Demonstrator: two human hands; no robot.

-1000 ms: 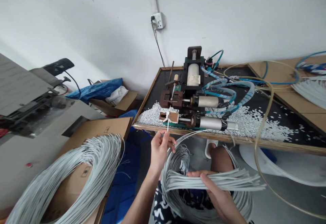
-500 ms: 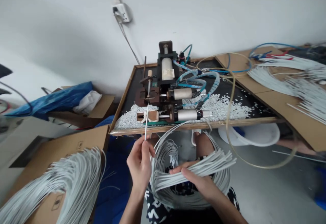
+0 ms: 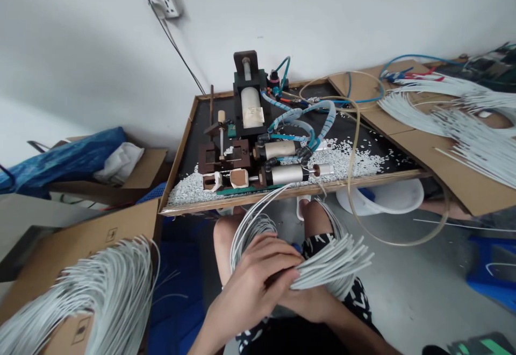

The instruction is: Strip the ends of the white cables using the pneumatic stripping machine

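A looped bundle of grey-white cables (image 3: 334, 261) lies across my lap. My left hand (image 3: 256, 277) lies over the bundle with its fingers curled on the cable ends. My right hand (image 3: 312, 304) grips the same bundle from underneath and is mostly hidden by the left. Ahead, on a black-topped bench (image 3: 374, 153), stands a small pneumatic machine (image 3: 252, 145) with blue hoses and two metal cylinders. Its front jaws (image 3: 226, 179) hold no cable.
White insulation scraps (image 3: 350, 164) litter the bench top. A cardboard box (image 3: 60, 242) with more grey cables (image 3: 97, 290) is at lower left. More cables (image 3: 463, 121) lie on cardboard at right. A clear hose (image 3: 355, 193) loops off the bench edge. A white basin (image 3: 387, 199) sits under the bench.
My left hand pulled the single cable back from the machine jaws and came down onto the bundle in my lap. The view swung to the right.
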